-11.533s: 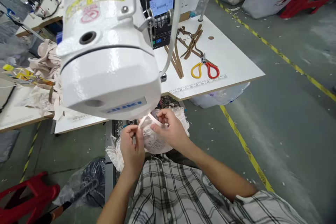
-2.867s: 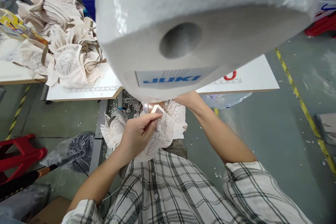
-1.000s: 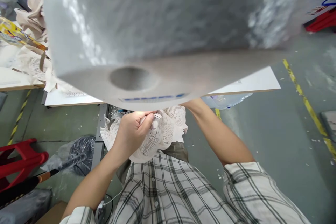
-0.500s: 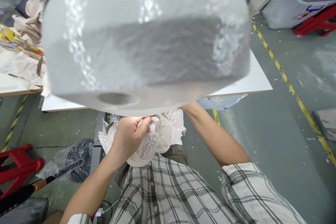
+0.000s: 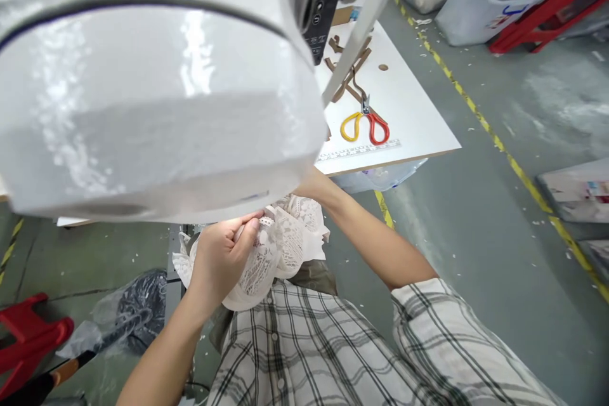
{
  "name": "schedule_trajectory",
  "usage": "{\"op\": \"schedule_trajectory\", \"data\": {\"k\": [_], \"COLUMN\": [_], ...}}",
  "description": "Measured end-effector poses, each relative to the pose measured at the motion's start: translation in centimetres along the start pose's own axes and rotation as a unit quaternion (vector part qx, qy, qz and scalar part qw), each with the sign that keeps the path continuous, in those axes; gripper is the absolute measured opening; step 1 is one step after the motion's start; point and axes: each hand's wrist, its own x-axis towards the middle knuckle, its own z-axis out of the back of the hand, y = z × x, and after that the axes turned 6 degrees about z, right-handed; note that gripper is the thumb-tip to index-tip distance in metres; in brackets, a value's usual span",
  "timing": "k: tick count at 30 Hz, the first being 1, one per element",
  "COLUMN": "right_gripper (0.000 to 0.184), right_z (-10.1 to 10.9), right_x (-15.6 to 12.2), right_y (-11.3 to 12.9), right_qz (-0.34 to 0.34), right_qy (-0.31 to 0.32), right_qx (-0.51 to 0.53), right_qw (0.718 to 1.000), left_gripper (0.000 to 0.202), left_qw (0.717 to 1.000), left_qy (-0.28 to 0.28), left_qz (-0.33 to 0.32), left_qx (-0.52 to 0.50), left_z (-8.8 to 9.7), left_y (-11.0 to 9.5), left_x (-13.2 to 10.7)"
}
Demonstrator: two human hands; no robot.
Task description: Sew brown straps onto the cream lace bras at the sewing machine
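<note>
A cream lace bra [image 5: 259, 269] hangs over my lap, below a large white sewing machine head [image 5: 157, 120]. My left hand [image 5: 226, 250] is closed on the bra's edge, thumb and fingers pinching the fabric near a dotted trim. The fingertips reach up to the lower edge of the machine. My right hand [image 5: 309, 183] is mostly behind the machine head, with only its wrist end and the forearm showing. Its fingers are hidden, so I cannot see what they hold. The needle area is out of sight too.
Scissors [image 5: 365, 119] with yellow and red handles lie on the white table [image 5: 413, 111], beside a ruler [image 5: 361, 150] and brown strips [image 5: 352, 73]. Plastic bins [image 5: 492, 3] and a red stool [image 5: 552, 6] stand at right. Another red stool [image 5: 33, 336] is at lower left.
My view has turned, so the machine head sits further left and the scissors and table's right part now show. My left hand keeps its pinch on the bra.
</note>
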Motion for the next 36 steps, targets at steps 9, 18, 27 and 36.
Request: {"op": "schedule_trajectory", "data": {"k": [9,18,27,36], "right_gripper": [0.011,0.006,0.003,0.007], "right_z": [-0.4,-0.8,-1.1,-1.7], "right_x": [-0.4,-0.3,-0.3,-0.3], "right_y": [-1.2,-0.6,-0.2,0.3], "right_qz": [0.038,0.049,0.026,-0.008], "right_qy": [-0.011,-0.030,-0.040,-0.053], "right_qx": [0.022,0.029,0.017,-0.005], "right_qw": [0.999,0.998,0.999,0.999], "left_gripper": [0.025,0.023,0.021,0.020], "left_qw": [0.996,0.991,0.986,0.980], "left_qy": [-0.013,-0.068,-0.127,-0.169], "left_qz": [0.011,-0.017,-0.048,-0.063], "left_qx": [0.088,0.110,0.101,0.079], "left_z": [0.1,-0.3,-0.5,-0.9], "left_y": [-0.3,0.8,2.1,3.5], "left_x": [-0.7,-1.2,-1.3,-1.3]}}
